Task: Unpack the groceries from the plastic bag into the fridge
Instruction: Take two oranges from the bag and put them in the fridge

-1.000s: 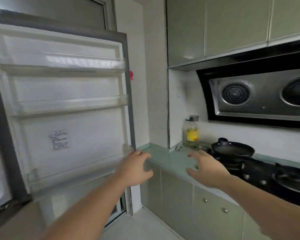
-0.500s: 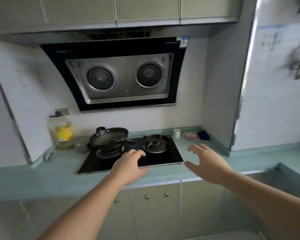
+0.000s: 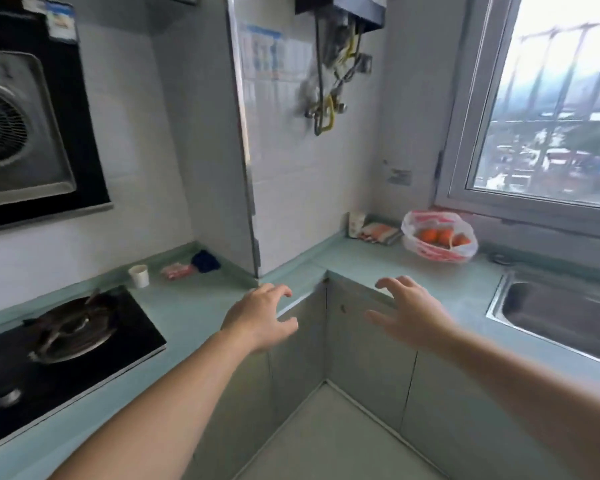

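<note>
A clear plastic bag (image 3: 439, 239) with red print lies on the green counter (image 3: 357, 258) under the window, with orange round fruits (image 3: 430, 234) showing inside. My left hand (image 3: 261, 315) hovers over the counter's inner corner, fingers loosely curved, holding nothing. My right hand (image 3: 407, 308) is stretched out with fingers spread, also empty, well short of the bag. The fridge is out of view.
A steel sink (image 3: 565, 310) sits at the right. A black gas hob (image 3: 59, 344) lies at the left under the range hood (image 3: 25, 133). A white cup (image 3: 139, 276), a red packet (image 3: 177, 271), a dark cloth (image 3: 205, 260) and a folded cloth (image 3: 378, 233) are on the counter.
The view has swung right, from the open fridge door past the hob to the window corner. The bag and sink have come into view. Both hands stay raised and empty.
</note>
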`<state>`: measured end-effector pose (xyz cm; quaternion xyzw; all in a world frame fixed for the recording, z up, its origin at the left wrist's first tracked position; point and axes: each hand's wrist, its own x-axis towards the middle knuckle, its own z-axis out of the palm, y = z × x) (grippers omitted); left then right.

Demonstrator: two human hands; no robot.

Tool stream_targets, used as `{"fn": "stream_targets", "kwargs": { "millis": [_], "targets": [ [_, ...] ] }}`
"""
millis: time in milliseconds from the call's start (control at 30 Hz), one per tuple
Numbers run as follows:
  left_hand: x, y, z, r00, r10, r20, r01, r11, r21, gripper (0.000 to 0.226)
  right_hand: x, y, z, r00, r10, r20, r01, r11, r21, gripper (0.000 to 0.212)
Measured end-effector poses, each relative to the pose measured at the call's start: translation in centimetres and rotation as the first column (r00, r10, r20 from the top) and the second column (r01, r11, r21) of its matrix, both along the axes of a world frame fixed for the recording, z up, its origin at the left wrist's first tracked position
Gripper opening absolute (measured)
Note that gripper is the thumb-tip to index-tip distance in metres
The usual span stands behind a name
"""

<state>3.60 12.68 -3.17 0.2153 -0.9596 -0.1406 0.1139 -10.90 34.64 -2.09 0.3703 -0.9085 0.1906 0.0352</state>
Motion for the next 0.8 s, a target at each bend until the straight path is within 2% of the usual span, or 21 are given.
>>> {"fn": "stream_targets", "kwargs": {
  "millis": [133, 467, 800],
  "targets": [
    [-7.2, 2.2, 0.1, 0.999, -0.042, 0.027, 0.042, 0.999, -0.016, 0.049, -6.4, 2.6, -0.8, 0.997, -0.063, 0.046, 0.066, 0.996, -0.061, 0.061],
    [-23.9, 6.3, 0.3, 0.981, -0.177, 0.081, 0.18, 0.983, -0.035, 0.05, -19.5, 7.8, -1.2, 0.977, -0.178, 0.117, 0.187, 0.979, -0.074, 0.062],
    [-40.8, 4.1, -2.1, 0.938, -0.34, 0.062, 0.34, 0.94, 0.008, 0.051, -32.4, 5.7, -1.8, 0.956, -0.281, 0.088, 0.283, 0.959, -0.009, 0.062]
  ]
}}
